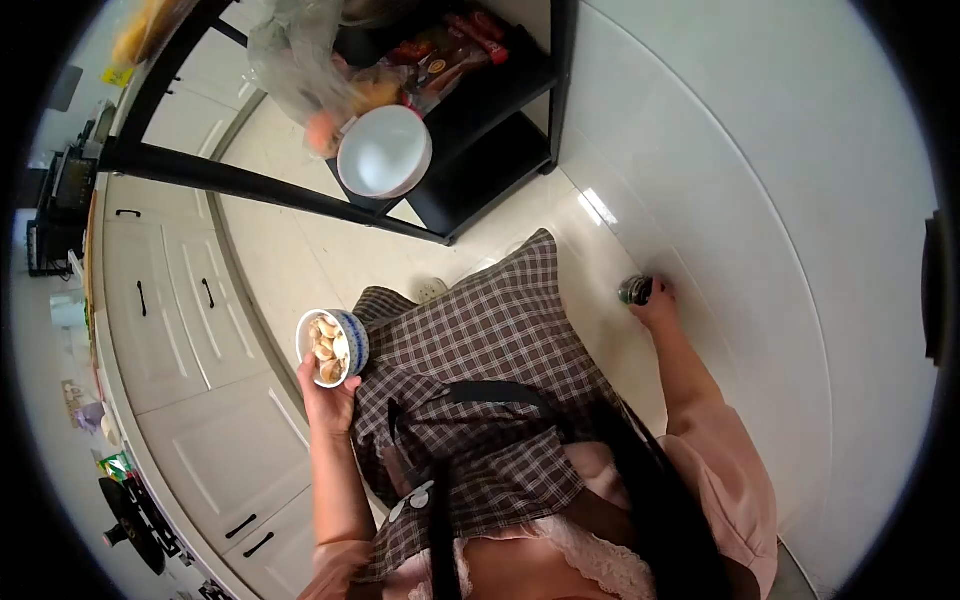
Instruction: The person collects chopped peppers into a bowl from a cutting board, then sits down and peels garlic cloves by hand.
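My left hand [328,398] is closed around a small bowl [356,338], white inside with a blue pattern outside. Pale brown pieces that look like garlic cloves [326,352] lie in it. Out to the right, my right hand [656,304] grips a small dark, shiny item with some green, perhaps a jar [634,290]; its exact kind is hard to make out. It is held close to the white wall. Between the two arms hangs a brown checked apron [480,330].
Ahead stands a black metal rack [300,195] with an empty-looking white bowl [385,152], plastic bags [300,70] and red food packets [480,38]. White cabinets [180,300] run along the left under a counter with a black pan [130,525]. A white wall [760,250] is on the right.
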`<state>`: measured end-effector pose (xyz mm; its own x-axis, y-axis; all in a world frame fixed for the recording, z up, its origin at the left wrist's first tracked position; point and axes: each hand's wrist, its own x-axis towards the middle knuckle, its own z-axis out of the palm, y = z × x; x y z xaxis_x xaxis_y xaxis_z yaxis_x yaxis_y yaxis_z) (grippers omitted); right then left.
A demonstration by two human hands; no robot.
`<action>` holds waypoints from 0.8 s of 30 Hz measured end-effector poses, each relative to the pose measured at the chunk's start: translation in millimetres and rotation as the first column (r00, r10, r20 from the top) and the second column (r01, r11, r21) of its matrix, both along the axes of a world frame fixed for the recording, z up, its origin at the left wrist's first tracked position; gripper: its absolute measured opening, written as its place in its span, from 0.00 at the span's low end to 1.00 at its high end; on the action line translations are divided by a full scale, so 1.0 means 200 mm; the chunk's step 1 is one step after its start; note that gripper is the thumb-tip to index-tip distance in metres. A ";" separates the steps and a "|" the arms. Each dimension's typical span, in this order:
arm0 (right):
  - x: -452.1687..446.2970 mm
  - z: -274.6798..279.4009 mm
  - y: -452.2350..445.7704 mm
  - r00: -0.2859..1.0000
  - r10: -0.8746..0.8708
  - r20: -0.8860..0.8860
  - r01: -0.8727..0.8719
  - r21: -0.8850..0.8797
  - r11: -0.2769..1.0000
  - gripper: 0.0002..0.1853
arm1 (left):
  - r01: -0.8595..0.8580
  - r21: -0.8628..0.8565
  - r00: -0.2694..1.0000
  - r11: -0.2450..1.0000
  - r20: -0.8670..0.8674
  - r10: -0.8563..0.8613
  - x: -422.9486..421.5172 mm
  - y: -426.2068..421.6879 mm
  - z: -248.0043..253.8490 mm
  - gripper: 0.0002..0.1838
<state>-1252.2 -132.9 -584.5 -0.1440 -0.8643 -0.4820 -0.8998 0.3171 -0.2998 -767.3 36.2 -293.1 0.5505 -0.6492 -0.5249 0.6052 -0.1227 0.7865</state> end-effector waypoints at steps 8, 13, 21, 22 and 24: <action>0.11 0.07 -0.06 0.954 0.264 -0.145 -0.269 -0.016 0.963 0.51 | 0.047 0.042 0.998 0.998 0.049 -0.049 0.00 0.00 0.00 0.29; 0.36 0.18 -0.22 0.928 0.371 -0.032 -0.372 -0.056 0.926 0.46 | -0.009 0.061 0.998 0.998 0.067 0.005 -0.02 0.02 0.00 0.30; 0.98 0.45 -0.71 0.782 0.602 0.160 -0.461 -0.501 0.732 0.42 | -0.063 0.130 0.979 0.990 0.199 0.036 -0.05 0.04 -0.01 0.30; 1.05 0.44 -0.79 0.754 0.646 0.123 -0.494 -0.543 0.679 0.43 | -0.060 0.127 0.980 0.990 0.198 0.034 -0.06 0.04 0.00 0.30; 1.20 0.45 -0.94 0.760 0.646 0.068 -0.530 -0.510 0.678 0.45 | -0.050 0.133 0.977 0.990 0.213 0.021 -0.08 0.03 0.02 0.30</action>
<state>-1011.4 -320.9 -495.0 0.5296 -0.8480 0.0176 -0.7394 -0.4718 -0.4803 -783.3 42.7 -289.8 0.6798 -0.5570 -0.4770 0.4333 -0.2196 0.8741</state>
